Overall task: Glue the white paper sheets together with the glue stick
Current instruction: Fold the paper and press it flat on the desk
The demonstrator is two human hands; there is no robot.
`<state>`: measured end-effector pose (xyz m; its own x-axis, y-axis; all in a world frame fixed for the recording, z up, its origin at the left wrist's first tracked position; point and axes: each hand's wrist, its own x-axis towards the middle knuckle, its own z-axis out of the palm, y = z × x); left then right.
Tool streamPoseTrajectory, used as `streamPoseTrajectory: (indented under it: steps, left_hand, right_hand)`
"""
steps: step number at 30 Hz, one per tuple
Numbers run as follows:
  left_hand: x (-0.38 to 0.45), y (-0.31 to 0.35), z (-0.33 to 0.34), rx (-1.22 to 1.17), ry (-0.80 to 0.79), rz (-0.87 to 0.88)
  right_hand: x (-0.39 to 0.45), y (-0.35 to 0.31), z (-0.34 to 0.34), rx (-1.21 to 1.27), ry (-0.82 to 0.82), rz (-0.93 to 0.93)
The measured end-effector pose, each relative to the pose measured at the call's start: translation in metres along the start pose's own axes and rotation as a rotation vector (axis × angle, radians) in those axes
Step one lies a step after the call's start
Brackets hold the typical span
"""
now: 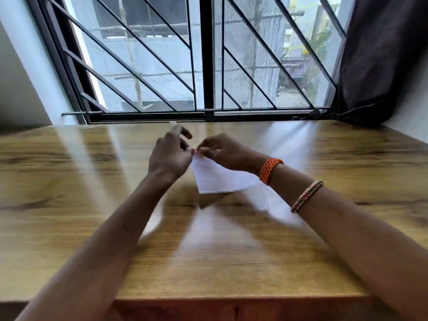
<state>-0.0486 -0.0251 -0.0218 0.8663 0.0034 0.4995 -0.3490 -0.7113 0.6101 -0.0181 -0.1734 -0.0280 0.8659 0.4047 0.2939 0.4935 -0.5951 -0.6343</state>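
The white paper sheets (217, 177) hang in the air above the middle of the wooden table (69, 181), held by their top corner. My left hand (170, 156) pinches that corner from the left. A small whitish object, probably the glue stick (174, 126), pokes up between its raised fingers, too blurred to be sure. My right hand (222, 150) pinches the same corner from the right, an orange band on its wrist. The sheets' lower edges look doubled, one lying over the other. A blurred white patch lies on the table below them, near my right forearm.
A barred window (206, 56) with a dark frame runs along the table's far edge. A dark curtain (379, 61) hangs at the back right. The table's front edge lies near the bottom of the view. The whole picture is motion-blurred.
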Motion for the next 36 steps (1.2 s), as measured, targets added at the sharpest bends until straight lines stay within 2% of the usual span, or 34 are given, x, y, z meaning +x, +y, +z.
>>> streamPoseTrajectory:
  steps: [2,7,10,15,19,28,36]
  left_hand:
    - [-0.002,0.005,-0.003,0.001,0.060,0.030]
    - [-0.004,0.020,-0.009,0.014,0.257,0.187]
    - [-0.003,0.024,-0.015,-0.077,0.300,0.258]
    - [0.000,0.024,-0.014,-0.205,0.253,0.155]
    - [0.004,0.019,-0.016,-0.242,0.329,0.024]
    - [0.008,0.013,-0.020,-0.251,0.436,-0.018]
    - [0.008,0.011,-0.016,-0.331,0.452,-0.039]
  right_hand:
    - [0.006,-0.006,-0.002,-0.038,0.052,-0.031]
    - [0.004,-0.024,-0.024,0.150,0.153,-0.142]
    - [0.003,-0.035,-0.038,0.120,0.196,-0.190]
    - [-0.002,-0.040,-0.047,0.001,0.241,-0.214]
    - [-0.012,-0.031,-0.055,-0.048,0.281,-0.143]
    - [-0.037,-0.005,-0.097,0.312,0.275,-0.035]
    - [-0.039,-0.002,-0.096,0.487,0.409,0.052]
